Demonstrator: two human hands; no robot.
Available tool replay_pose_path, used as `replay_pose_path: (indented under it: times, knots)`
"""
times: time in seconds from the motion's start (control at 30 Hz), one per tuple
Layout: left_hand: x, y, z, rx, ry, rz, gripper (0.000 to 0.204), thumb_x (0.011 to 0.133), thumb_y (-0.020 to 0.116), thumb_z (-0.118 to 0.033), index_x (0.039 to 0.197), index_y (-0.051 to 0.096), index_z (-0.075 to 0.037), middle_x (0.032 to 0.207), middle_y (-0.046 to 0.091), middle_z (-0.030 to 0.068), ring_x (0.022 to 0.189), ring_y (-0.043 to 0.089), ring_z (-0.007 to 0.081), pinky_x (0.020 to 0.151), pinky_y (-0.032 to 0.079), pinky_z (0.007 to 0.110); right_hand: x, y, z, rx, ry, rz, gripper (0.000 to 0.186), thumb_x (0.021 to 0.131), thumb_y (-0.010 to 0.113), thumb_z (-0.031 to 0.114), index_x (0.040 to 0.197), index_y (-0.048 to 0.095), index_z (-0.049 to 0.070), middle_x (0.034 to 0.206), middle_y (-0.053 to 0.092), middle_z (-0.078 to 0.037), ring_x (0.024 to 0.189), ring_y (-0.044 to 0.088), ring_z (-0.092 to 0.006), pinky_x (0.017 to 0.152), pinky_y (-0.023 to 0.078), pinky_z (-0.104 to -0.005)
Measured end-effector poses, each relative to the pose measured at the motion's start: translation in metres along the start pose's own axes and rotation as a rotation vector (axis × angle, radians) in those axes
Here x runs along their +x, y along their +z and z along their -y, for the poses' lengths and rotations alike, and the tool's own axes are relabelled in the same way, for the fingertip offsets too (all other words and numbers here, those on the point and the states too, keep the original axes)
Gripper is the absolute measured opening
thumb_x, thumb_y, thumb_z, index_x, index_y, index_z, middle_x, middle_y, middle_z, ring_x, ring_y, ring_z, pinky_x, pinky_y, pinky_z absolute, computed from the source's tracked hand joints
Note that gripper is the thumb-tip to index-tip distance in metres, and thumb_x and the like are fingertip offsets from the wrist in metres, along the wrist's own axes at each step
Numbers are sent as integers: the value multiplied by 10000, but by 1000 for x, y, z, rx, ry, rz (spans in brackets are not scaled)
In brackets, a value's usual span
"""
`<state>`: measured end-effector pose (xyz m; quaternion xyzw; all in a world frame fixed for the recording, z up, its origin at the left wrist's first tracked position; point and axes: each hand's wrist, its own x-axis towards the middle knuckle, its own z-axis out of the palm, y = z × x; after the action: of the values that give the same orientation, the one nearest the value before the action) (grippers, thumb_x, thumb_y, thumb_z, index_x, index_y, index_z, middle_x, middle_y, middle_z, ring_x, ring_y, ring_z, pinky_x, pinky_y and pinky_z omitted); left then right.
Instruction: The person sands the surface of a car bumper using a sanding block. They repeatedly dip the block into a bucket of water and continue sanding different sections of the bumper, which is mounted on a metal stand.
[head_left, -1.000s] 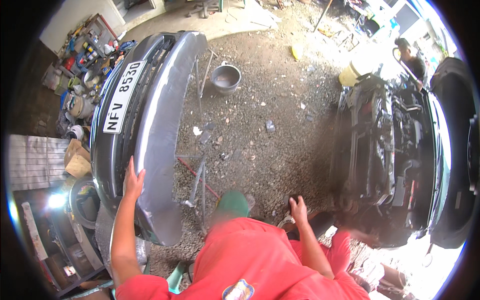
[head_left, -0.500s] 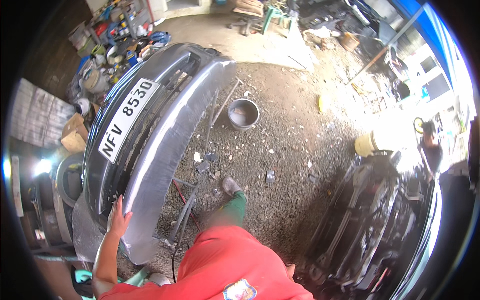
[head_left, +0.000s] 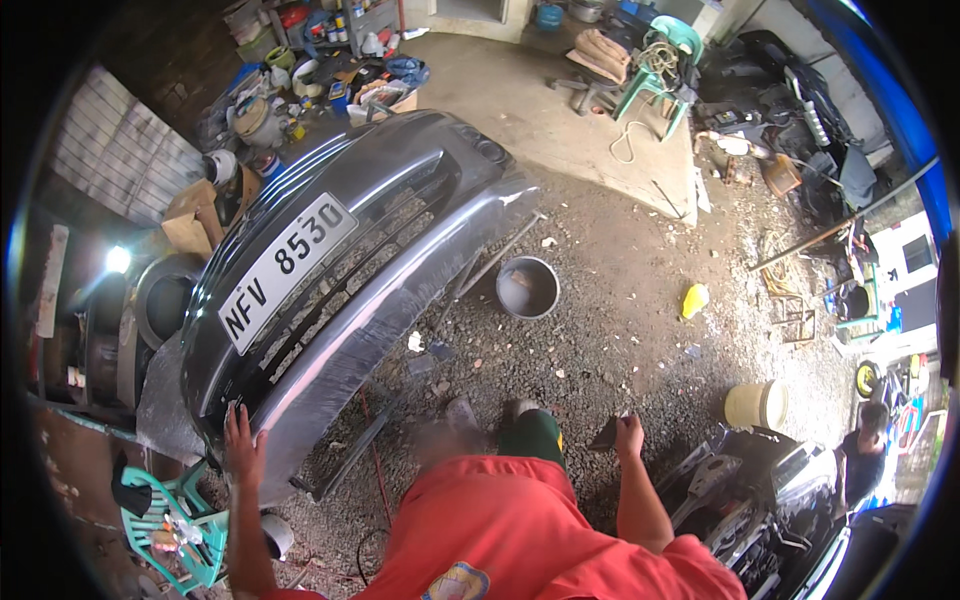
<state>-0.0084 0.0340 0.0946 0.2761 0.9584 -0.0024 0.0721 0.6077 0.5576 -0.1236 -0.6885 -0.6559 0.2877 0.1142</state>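
A dark grey car bumper (head_left: 412,162) with a white number plate (head_left: 290,268) rests on a thin metal stand (head_left: 352,452) to my left. Its lower lip has dull, scuffed patches. My left hand (head_left: 243,452) lies against the bumper's near end, fingers stretched out and holding nothing. Off to the right, over the gravel, my right hand (head_left: 629,436) is closed on a small dark flat piece (head_left: 604,435), apart from the bumper. What that piece is made of does not show clearly.
A grey bucket (head_left: 527,288) stands on the gravel beyond the stand. Car parts (head_left: 745,480) lie at the right, near a cream bucket (head_left: 757,404) and another person (head_left: 868,450). Green chairs (head_left: 180,525) stand lower left and at the back. Clutter lines the far left.
My right hand has come into clear view at the right, with the dark flat piece. My left hand stays at the bumper's near end. The view has shifted, showing more on the right.
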Motion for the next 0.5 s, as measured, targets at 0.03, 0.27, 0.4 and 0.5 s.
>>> replay_pose_path:
  times: [0.03, 0.27, 0.4, 0.5]
  knots:
    - [5, 2, -25, -25, -25, -59, 671, 972, 565, -340, 1550, 330, -92, 1625, 235, 184, 1436, 294, 460, 1184, 281, 531, 24, 5, 22, -34, -30, 12, 199, 895, 554, 113, 1068, 645, 74, 915, 690, -210, 909, 687, -360, 792, 519, -440]
    - [66, 58, -101, -117, -302, -365, 487, 1069, 381, -328, 1464, 469, -57, 1526, 433, 158, 1411, 372, 378, 1215, 185, 501, 186, 117, 116, -217, -221, 468, 305, 923, 481, 217, 1159, 644, 112, 1088, 674, -274, 1077, 636, -439, 910, 502, -516]
    - [68, 82, -96, -157, -415, -614, 559, 1079, 290, -424, 1373, 575, -42, 1379, 601, 126, 1348, 468, 307, 1236, 112, 483, 248, 235, 140, -274, -423, 634, 303, 920, 530, 195, 1167, 628, 50, 1138, 657, -298, 1101, 623, -450, 931, 501, -511]
    - [70, 96, -95, -169, -351, -743, 631, 1072, 248, -491, 1384, 573, -51, 1381, 608, 125, 1346, 470, 300, 1233, 119, 489, 311, 314, 140, -228, -478, 530, 307, 866, 588, 143, 1145, 628, 19, 1139, 653, -274, 1100, 627, -433, 935, 500, -497]
